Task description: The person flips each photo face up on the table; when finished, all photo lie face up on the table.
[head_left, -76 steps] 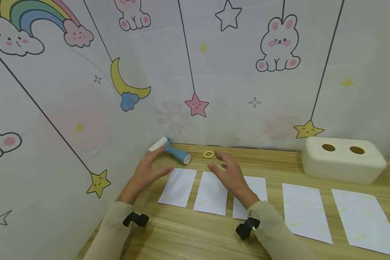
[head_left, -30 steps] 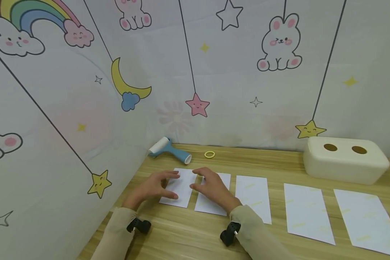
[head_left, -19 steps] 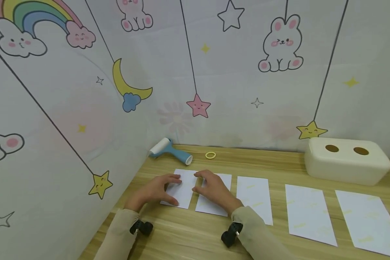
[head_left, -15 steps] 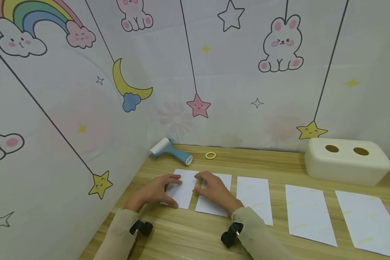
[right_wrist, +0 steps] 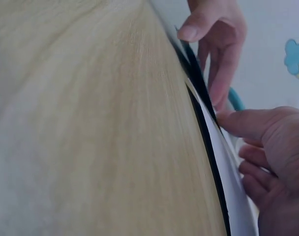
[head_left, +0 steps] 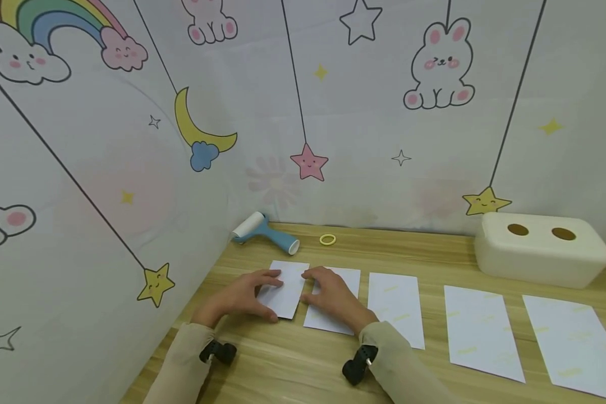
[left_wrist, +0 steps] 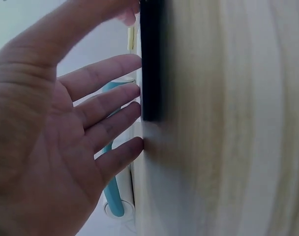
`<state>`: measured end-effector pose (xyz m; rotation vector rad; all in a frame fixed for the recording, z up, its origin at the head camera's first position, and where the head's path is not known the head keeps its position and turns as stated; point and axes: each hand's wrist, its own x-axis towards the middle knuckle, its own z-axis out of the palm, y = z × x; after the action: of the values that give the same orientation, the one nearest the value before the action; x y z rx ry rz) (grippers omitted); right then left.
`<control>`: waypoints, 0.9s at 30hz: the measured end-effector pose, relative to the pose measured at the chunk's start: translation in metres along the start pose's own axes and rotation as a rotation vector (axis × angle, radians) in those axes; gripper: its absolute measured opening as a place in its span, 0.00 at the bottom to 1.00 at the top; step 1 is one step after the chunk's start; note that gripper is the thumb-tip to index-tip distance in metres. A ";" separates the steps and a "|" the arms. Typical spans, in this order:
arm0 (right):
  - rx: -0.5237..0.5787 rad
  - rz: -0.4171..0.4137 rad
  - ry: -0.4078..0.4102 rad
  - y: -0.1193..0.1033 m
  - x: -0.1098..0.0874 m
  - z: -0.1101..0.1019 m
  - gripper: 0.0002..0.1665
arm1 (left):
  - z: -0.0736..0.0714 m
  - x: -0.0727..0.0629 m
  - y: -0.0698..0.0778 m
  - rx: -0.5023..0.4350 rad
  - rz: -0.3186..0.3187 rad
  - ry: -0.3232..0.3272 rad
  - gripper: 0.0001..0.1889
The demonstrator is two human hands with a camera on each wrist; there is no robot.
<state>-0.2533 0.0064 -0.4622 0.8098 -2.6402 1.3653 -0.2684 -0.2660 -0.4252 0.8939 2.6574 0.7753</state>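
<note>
A small white card with a dark underside lies leftmost in a row of similar cards, its near edge slightly raised off the table. My left hand grips it from the left, thumb at the near edge, fingertips towards its upper part. The left wrist view shows the card's dark underside by the spread fingers of the left hand. At its right edge, my right hand holds the card with thumb and index finger, the other fingers bent. This hand partly covers the second card.
More white cards with faint yellow marks continue rightwards: a third, a fourth and a larger one. Behind are a blue-handled roller and a yellow ring. A cream box with two holes stands back right, near the wall cloth.
Both hands have come down and closed in around the leftmost card. Its near edge has risen a little off the table, with a dark gap below.
</note>
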 end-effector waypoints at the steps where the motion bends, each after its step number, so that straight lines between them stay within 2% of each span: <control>1: -0.009 -0.007 -0.001 0.000 0.000 0.000 0.25 | 0.000 -0.001 -0.001 -0.030 -0.010 0.001 0.40; 6: -0.030 -0.035 0.000 -0.001 0.001 0.002 0.25 | -0.002 -0.004 -0.002 -0.127 -0.014 0.005 0.37; 13: -0.032 -0.015 0.024 -0.002 0.003 0.008 0.24 | -0.003 -0.004 0.000 -0.154 -0.022 0.001 0.34; 20: -0.011 -0.017 0.144 -0.005 0.002 0.011 0.29 | -0.005 -0.004 0.001 -0.192 -0.004 -0.002 0.27; 23: 0.045 0.003 0.191 -0.008 0.002 0.012 0.33 | -0.006 -0.004 0.002 -0.218 0.003 0.002 0.24; 27: 0.198 0.083 0.220 -0.010 0.003 0.013 0.35 | -0.007 -0.004 0.003 -0.283 -0.006 -0.001 0.20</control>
<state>-0.2483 -0.0097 -0.4621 0.5345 -2.4240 1.6516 -0.2664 -0.2697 -0.4178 0.8092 2.4636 1.1134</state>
